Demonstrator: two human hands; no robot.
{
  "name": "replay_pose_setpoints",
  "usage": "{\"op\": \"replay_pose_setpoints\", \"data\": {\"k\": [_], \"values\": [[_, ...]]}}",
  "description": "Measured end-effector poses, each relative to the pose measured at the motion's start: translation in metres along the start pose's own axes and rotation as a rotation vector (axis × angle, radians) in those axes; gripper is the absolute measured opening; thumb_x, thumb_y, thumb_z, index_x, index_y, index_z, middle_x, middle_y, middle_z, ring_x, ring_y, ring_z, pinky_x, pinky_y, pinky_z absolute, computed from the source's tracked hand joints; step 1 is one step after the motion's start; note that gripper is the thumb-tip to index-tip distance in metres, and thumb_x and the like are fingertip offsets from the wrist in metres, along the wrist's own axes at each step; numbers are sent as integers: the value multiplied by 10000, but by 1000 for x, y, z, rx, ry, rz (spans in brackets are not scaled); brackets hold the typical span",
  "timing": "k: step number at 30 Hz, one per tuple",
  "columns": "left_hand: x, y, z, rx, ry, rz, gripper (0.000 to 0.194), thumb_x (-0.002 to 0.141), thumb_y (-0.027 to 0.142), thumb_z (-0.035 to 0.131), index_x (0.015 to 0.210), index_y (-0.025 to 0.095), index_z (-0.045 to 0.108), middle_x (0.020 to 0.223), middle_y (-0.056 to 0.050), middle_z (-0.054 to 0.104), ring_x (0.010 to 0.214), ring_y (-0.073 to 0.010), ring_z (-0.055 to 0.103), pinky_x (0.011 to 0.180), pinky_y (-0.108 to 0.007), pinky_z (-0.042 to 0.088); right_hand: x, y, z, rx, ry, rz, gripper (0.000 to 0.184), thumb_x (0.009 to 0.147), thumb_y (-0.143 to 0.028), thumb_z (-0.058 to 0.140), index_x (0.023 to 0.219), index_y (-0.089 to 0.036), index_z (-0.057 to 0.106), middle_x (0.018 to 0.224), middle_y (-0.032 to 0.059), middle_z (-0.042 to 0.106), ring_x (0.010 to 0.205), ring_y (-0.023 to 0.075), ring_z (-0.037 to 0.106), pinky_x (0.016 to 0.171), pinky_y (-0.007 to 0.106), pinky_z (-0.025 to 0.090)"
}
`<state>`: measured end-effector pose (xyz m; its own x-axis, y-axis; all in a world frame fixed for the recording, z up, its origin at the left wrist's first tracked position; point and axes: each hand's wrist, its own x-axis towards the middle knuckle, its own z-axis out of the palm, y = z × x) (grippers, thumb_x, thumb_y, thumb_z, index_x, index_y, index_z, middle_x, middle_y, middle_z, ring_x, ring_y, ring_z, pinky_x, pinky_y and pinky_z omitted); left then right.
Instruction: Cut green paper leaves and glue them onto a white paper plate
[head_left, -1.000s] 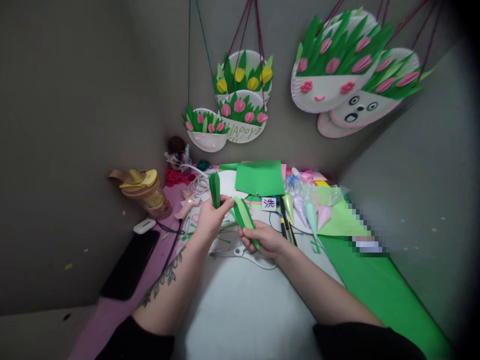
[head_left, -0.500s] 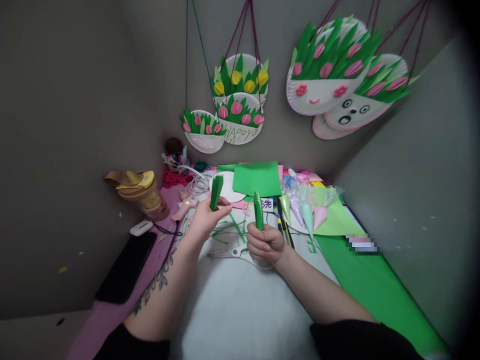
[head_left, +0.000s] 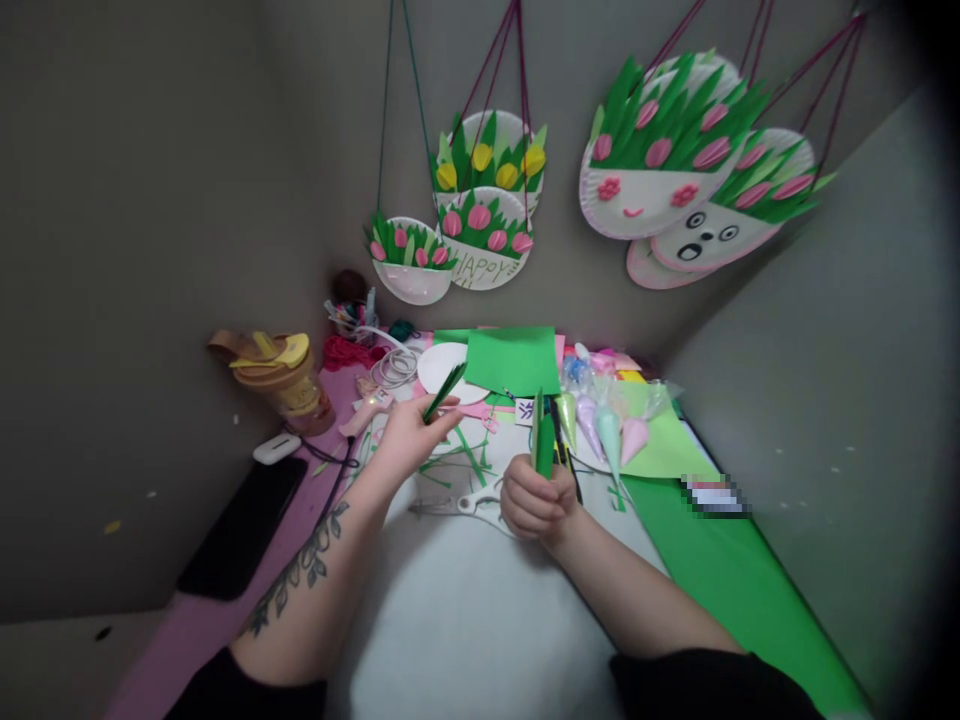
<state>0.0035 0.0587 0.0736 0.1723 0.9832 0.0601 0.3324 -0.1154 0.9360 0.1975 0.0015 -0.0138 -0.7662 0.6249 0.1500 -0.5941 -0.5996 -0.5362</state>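
Note:
My left hand [head_left: 412, 432] pinches a small stack of dark green paper strips [head_left: 447, 388] between thumb and fingers, tilted up to the right. Closed in a fist, my right hand [head_left: 538, 498] grips a bundle of green paper pieces [head_left: 544, 440] that stands upright out of the top. White-handled scissors [head_left: 469, 503] lie on the table just beside and partly behind the right fist, blades toward the left. Thin green paper scraps [head_left: 469, 455] are scattered between and beyond both hands.
Green paper sheets [head_left: 512, 360] and a white paper plate [head_left: 442, 368] lie at the back. Pastel-filled piping bags [head_left: 609, 430] are at the right. A cup [head_left: 289, 390], white case [head_left: 277, 450] and black phone [head_left: 244, 530] stand or lie left. Decorated plate baskets [head_left: 660, 150] hang above.
The strips in my left hand have tipped over to the right. My right hand has turned its bundle and shifted slightly right. The whole view has moved a little.

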Motion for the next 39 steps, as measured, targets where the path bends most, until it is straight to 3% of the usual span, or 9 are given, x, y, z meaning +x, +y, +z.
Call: {"op": "replay_pose_setpoints", "data": {"k": [3, 7, 11, 14, 21, 26, 30, 35, 39], "values": [[2, -5, 0, -51, 20, -19, 306, 787, 382, 595, 897, 133, 734, 554, -15, 620, 498, -121, 495, 494, -225, 347, 1, -2, 6, 0, -13, -37, 505, 563, -481, 769, 522, -237, 329, 250, -120, 274, 231, 42, 213, 286, 168, 231], [5, -11, 0, -243, 37, -11, 310, 670, 344, 737, 904, 142, 714, 741, -31, 669, 612, -119, 557, 569, -221, 407, 7, -9, 19, 10, -39, -95, 425, 669, -406, 716, 565, -228, 344, 316, -117, 277, 261, 50, 204, 314, 176, 230], [2, -8, 5, -392, -67, -89, 394, 705, 471, 708, 903, 131, 695, 627, 8, 587, 475, -67, 419, 465, -207, 306, 19, -14, 33, -150, 237, -34, 293, 698, -345, 726, 669, -199, 474, 439, -80, 405, 351, 57, 286, 364, 180, 225], [-5, -7, 18, -475, -251, -70, 430, 625, 485, 773, 830, 122, 667, 632, 7, 587, 532, -85, 482, 498, -201, 350, 27, -13, 37, -249, 443, -19, 237, 714, -325, 719, 749, -168, 545, 479, -57, 478, 380, 59, 333, 388, 190, 217], [-17, -18, 55, -699, -378, -314, 488, 653, 587, 715, 788, 137, 583, 435, 22, 531, 357, -148, 528, 392, -240, 394, 31, -9, 31, -411, 635, -36, 271, 641, -327, 752, 690, -162, 542, 487, -39, 538, 387, 69, 421, 379, 189, 263], [-10, -19, 53, -781, -160, -357, 503, 596, 541, 784, 844, 124, 653, 442, 48, 515, 328, -82, 432, 352, -201, 287, 32, -8, 27, -458, 645, 70, 316, 643, -391, 758, 754, -154, 582, 499, -46, 554, 372, 63, 430, 358, 182, 249], [1, -22, 43, -871, 45, -365, 450, 546, 460, 838, 812, 122, 704, 563, 27, 590, 441, -66, 459, 428, -204, 327, 32, -4, 25, -486, 629, 113, 312, 659, -402, 745, 767, -151, 595, 477, -62, 531, 359, 49, 407, 361, 175, 245], [12, -25, 32, -1027, 154, -357, 355, 560, 388, 845, 762, 134, 702, 672, 15, 660, 598, -89, 557, 588, -215, 418, 31, -3, 22, -581, 613, 158, 264, 690, -385, 705, 742, -143, 615, 478, -55, 532, 361, 47, 399, 367, 181, 240], [15, -26, 27, -973, 182, -198, 360, 647, 443, 789, 782, 129, 676, 799, -45, 708, 796, -149, 641, 749, -257, 462, 32, -2, 17, -709, 689, 149, 227, 701, -372, 684, 725, -160, 605, 483, -57, 521, 371, 57, 395, 381, 188, 242]]}}
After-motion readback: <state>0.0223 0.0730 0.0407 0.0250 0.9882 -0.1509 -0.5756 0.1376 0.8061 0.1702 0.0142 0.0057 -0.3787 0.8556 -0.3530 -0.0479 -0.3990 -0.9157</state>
